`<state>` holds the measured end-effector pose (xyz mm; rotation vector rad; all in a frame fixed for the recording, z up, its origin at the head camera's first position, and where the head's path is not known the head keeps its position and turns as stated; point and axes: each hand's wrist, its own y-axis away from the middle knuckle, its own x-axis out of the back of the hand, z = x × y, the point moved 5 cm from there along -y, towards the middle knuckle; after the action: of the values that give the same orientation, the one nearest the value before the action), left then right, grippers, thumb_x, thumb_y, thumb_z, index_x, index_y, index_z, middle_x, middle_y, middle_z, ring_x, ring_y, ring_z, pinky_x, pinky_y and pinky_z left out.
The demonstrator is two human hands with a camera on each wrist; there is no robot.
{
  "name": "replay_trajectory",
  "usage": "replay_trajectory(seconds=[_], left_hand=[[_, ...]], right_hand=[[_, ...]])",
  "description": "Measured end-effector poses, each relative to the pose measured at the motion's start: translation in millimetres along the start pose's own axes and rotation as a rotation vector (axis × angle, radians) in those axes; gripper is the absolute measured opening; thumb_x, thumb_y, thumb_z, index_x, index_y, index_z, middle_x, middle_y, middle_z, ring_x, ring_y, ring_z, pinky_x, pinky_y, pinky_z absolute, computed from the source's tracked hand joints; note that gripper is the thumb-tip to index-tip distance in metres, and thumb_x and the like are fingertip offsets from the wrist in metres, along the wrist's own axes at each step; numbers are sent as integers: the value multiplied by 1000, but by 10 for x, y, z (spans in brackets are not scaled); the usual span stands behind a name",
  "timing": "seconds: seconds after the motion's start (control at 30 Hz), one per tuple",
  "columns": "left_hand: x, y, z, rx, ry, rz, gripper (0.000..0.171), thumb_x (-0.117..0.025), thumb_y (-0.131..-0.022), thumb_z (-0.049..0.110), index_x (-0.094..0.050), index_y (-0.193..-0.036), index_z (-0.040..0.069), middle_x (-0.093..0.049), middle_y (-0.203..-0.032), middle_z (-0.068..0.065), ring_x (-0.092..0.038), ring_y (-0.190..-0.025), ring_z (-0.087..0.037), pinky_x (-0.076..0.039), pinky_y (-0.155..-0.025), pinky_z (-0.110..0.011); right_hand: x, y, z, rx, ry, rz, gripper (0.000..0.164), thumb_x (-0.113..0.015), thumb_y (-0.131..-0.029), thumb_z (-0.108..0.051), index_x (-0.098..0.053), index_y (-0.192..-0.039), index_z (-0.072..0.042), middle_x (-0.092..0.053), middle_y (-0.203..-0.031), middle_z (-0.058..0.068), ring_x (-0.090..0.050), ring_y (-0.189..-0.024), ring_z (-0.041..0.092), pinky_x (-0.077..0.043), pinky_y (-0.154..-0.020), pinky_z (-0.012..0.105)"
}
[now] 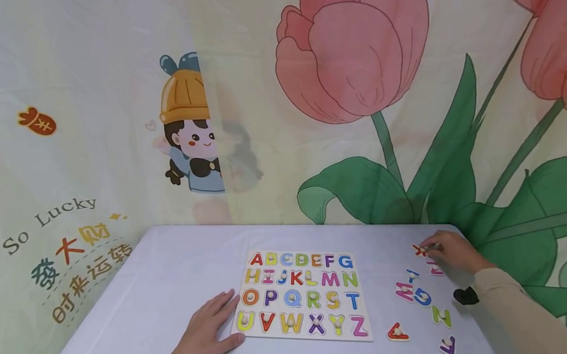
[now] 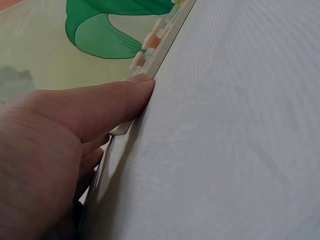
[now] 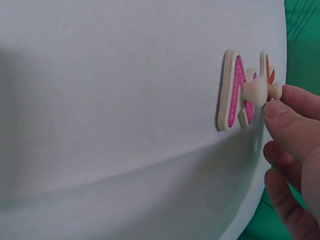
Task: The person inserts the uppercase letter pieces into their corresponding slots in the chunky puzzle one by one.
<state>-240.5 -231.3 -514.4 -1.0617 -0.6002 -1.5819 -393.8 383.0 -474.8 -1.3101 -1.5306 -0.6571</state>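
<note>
A red letter K puzzle piece (image 1: pixel 419 250) is at the table's far right, its small knob pinched between the thumb and forefinger of my right hand (image 1: pixel 451 250). Close beside it lies a pink letter piece (image 3: pixel 234 95) with a pale knob, likely the Z. My left hand (image 1: pixel 200 331) rests at the left side of the alphabet board (image 1: pixel 303 335), fingers spread and fairly straight. In the left wrist view, the thumb (image 2: pixel 115 105) touches the board's edge. Knobbed letters sit in several of the board's slots.
Between the board and my right forearm lie loose pieces: a blue T (image 1: pixel 412 276), pink M (image 1: pixel 404 291), blue G (image 1: pixel 422 298), green N (image 1: pixel 441 316), red A (image 1: pixel 397 332) and purple F (image 1: pixel 448 346). A printed curtain (image 1: pixel 247 91) hangs behind the white-covered table (image 1: pixel 138 299).
</note>
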Motion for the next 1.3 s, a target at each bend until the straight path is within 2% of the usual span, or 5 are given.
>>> replay_trajectory(seconds=[0.2,0.57,0.8,1.1,1.3], left_hand=[[-1,-8,0,5,6,-4,86,-72,-91,66,-51,-160,18,-42,-169,-4,-35,-157,-35,-30,-122,-66],[3,-23,16,-7,1,-5,86,-72,-92,65,-51,-160,18,-42,-168,-4,-35,-157,-35,-30,-122,-65],[3,-21,11,-10,-8,-3,85,-72,-92,64,-51,-160,17,-43,-168,-5,-35,-156,-35,-30,-122,-64],[-10,-16,-19,22,-6,-29,88,-73,-90,65,-50,-161,18,-41,-169,-4,-33,-157,-34,-29,-123,-65],[-6,-14,-1,19,-6,-27,87,-73,-90,65,-50,-161,18,-42,-169,-4,-34,-157,-35,-30,-122,-65]], right_hand=[[-7,-13,22,-8,11,7,18,-82,-89,1,-81,-107,-1,-70,-95,8,-64,-85,22,-60,-73,32],[-7,-66,-18,-6,45,7,12,-84,-88,-2,-83,-100,-5,-71,-89,0,-62,-82,18,-57,-71,30],[7,-67,-181,-47,75,-18,9,-84,-90,-7,-83,-99,-6,-70,-90,2,-63,-83,21,-58,-74,40],[-121,20,-466,-164,68,53,15,-84,-91,-18,-82,-97,-4,-68,-88,5,-58,-77,21,-52,-59,29],[-163,63,-575,-190,61,87,16,-85,-90,-18,-81,-93,-3,-70,-86,5,-59,-79,22,-54,-68,39]])
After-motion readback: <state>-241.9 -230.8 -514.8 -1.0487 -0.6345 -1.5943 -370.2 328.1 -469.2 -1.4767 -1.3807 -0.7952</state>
